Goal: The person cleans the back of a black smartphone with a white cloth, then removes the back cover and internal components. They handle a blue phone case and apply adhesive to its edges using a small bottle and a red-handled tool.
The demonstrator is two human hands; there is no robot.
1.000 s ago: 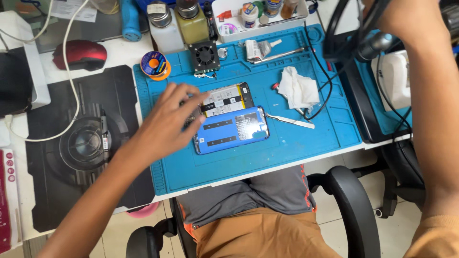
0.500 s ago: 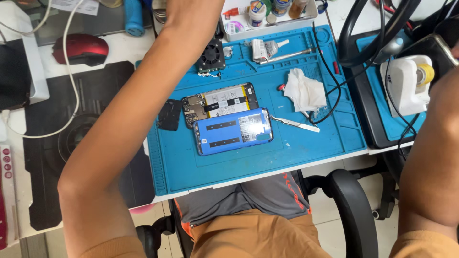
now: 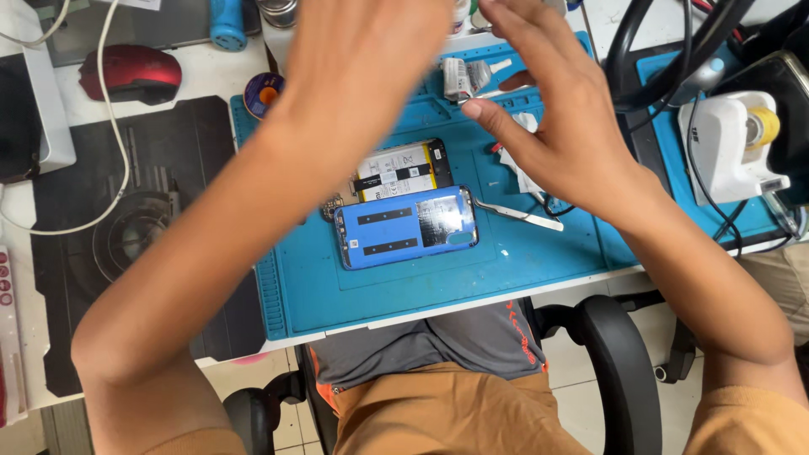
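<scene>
Blue mat (image 3: 404,286): one phone back cover (image 3: 406,226), one tweezers (image 3: 518,212); left hand (image 3: 362,59), right hand (image 3: 556,126) spread, empty.

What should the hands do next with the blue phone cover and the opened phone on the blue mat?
Probably bring the hands down to the blue phone back cover. Both the left hand and the right hand are raised above the blue silicone work mat, holding nothing. The opened phone body with its battery lies uncovered just behind the cover, and metal tweezers lie beside it.
</scene>
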